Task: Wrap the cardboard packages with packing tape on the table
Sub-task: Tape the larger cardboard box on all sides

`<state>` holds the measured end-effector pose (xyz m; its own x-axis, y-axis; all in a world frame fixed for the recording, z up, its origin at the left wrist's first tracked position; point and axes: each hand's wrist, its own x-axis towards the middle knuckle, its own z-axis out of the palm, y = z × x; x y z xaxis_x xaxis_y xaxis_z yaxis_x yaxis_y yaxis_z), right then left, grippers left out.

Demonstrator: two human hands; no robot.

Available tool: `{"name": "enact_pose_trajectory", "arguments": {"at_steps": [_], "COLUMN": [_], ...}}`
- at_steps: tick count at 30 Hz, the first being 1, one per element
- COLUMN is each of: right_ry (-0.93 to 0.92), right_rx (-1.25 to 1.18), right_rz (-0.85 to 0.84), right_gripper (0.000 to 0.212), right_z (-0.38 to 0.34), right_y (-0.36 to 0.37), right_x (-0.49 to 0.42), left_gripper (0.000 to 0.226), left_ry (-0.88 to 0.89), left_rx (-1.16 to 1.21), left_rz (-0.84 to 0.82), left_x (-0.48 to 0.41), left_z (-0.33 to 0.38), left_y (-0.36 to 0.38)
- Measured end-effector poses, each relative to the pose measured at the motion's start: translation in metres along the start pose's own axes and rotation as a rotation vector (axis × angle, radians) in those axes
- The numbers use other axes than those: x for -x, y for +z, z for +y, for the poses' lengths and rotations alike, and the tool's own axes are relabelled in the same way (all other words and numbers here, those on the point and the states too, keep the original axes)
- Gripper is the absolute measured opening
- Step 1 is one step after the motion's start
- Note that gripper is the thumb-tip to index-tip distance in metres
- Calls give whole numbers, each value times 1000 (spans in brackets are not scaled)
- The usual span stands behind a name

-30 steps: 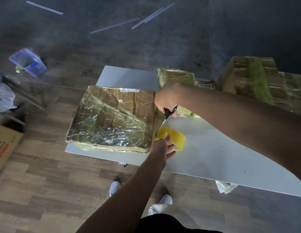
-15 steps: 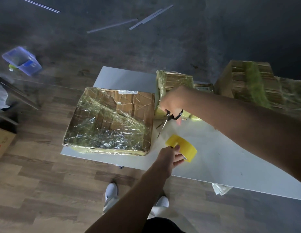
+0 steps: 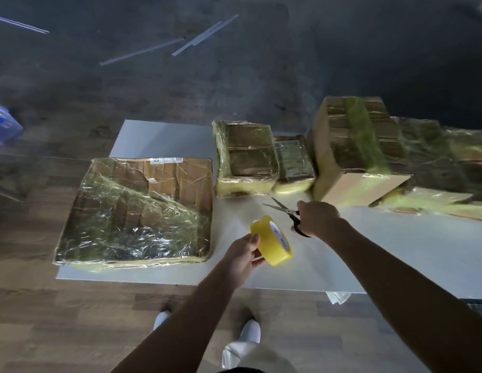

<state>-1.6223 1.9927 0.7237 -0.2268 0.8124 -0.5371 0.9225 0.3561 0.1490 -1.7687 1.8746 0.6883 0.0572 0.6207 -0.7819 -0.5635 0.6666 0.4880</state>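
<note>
A large flat cardboard package [image 3: 143, 208], mostly covered in shiny yellowish tape, lies at the left end of the white table [image 3: 382, 254]. My left hand [image 3: 244, 255] grips a yellow roll of packing tape [image 3: 272, 240] above the table's front edge, right of that package and apart from it. My right hand [image 3: 316, 218] holds black-handled scissors [image 3: 287, 211], blades open and pointing left toward the package. Behind stand two smaller taped packages [image 3: 246, 157] [image 3: 295, 162] and a bigger box [image 3: 353, 152] with tape round it.
More taped cardboard [image 3: 444, 168] lies at the table's right end. On the floor are thin metal strips [image 3: 180, 41] far back and a blue plastic container [image 3: 4, 126] at the left edge. My white shoes [image 3: 250, 331] stand below the table's front edge.
Both hands have drawn back to the right, away from the large package's right side. The tape roll is now lifted free of the package, and the scissors point left with open blades.
</note>
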Motion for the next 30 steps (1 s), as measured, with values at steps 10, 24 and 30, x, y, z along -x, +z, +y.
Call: {"name": "enact_pose_trajectory", "arguments": {"at_steps": [10, 24, 30], "right_ry": [200, 225, 257], "right_rx": [-23, -145, -172], "right_rz": [-16, -26, 73], "right_gripper": [32, 26, 26], "right_z": [-1, 3, -1], "right_y": [71, 73, 60], "right_x": [10, 30, 38], "left_gripper": [55, 82, 76], "left_ry": [222, 210, 236], "left_rx": [-658, -679, -821], "left_rz": [373, 444, 401], "left_x": [-8, -17, -17], "left_z": [-14, -25, -27], "left_y": [-6, 8, 21]}}
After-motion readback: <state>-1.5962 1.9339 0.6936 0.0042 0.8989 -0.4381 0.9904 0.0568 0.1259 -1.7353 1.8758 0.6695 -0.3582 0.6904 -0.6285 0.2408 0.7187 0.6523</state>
